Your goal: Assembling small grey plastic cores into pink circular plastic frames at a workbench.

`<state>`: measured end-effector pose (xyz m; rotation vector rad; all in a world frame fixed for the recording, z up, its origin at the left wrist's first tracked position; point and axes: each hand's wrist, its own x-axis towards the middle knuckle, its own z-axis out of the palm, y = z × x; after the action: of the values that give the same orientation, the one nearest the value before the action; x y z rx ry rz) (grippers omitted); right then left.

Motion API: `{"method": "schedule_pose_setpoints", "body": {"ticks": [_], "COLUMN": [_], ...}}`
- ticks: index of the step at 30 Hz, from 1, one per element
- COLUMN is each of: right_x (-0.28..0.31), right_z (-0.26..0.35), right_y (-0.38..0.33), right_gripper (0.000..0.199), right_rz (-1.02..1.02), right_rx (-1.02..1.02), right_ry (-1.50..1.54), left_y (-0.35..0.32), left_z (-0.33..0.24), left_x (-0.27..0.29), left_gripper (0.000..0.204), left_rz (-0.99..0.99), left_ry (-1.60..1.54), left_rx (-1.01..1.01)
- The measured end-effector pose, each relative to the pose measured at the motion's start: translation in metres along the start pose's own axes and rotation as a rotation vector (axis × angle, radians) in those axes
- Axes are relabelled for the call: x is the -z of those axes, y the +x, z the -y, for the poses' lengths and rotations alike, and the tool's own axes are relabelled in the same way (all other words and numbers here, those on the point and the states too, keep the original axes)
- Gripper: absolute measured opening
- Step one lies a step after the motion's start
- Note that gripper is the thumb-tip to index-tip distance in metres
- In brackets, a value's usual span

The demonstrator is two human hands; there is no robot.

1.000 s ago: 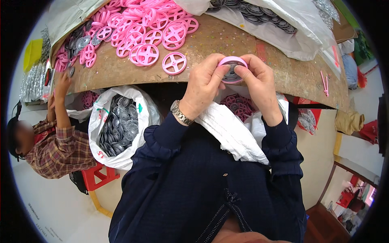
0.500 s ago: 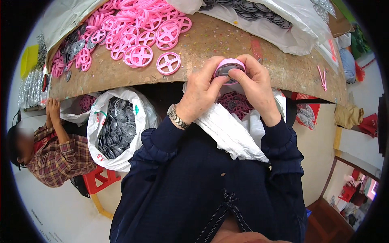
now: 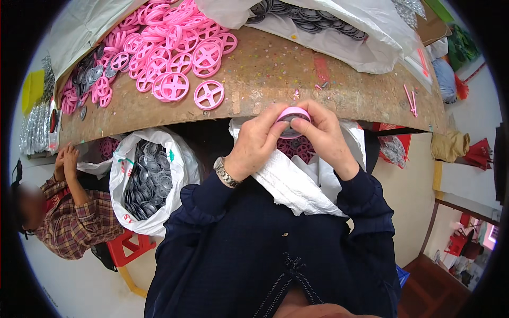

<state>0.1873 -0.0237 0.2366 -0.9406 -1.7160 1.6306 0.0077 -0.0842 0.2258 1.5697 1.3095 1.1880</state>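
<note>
The wheel [image 3: 292, 117] sits between your hands, grasped by both, neither nearer: left hand [image 3: 256, 139] at nine o'clock, right hand [image 3: 323, 132] at three, thumbs on its grey face. It's round, no long axis. The bag [image 3: 289, 183] gapes below at six; the table [image 3: 366, 98] edge crosses at twelve.

A: From where does this view look?

B: From the head of the person [image 3: 281, 249], by the left camera, facing down; it stands upright.

A: And how near is it?

B: Near: the left hand [image 3: 255, 142] and right hand [image 3: 324, 137] are about the middle, the surface [image 3: 260, 69] curves above, the shirt [image 3: 244, 228] lies below. The wide lens takes in also the floor [image 3: 405, 185] at right.
</note>
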Motion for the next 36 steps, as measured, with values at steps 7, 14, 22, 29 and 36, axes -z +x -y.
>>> {"method": "schedule_pose_setpoints", "body": {"ticks": [7,14,22,29,36], "right_x": [0.029,0.065,0.098,0.157,0.166], "right_z": [-0.001,0.022,0.052,0.075,0.105], "right_y": [-0.006,-0.001,0.084,0.192,0.227], "right_gripper": [0.016,0.026,0.025,0.044,0.05], "right_rz": [0.126,0.201,-0.021,-0.301,-0.464], "right_rx": [-0.187,-0.041,0.048,0.281,0.303], "right_ry": [-0.027,-0.689,-0.867,-0.842,-0.79], "left_y": [0.007,0.012,0.019,0.082,0.113], "left_z": [0.007,0.006,0.005,-0.005,-0.007], "left_x": [-0.008,0.004,0.019,0.057,0.058], "left_gripper": [0.037,0.035,0.028,0.031,0.041], "left_rz": [0.106,0.128,0.09,-0.054,-0.122], "left_ry": [0.12,0.17,0.083,0.125,-0.038], "left_rx": [-0.109,-0.041,-0.015,-0.181,-0.167]}}
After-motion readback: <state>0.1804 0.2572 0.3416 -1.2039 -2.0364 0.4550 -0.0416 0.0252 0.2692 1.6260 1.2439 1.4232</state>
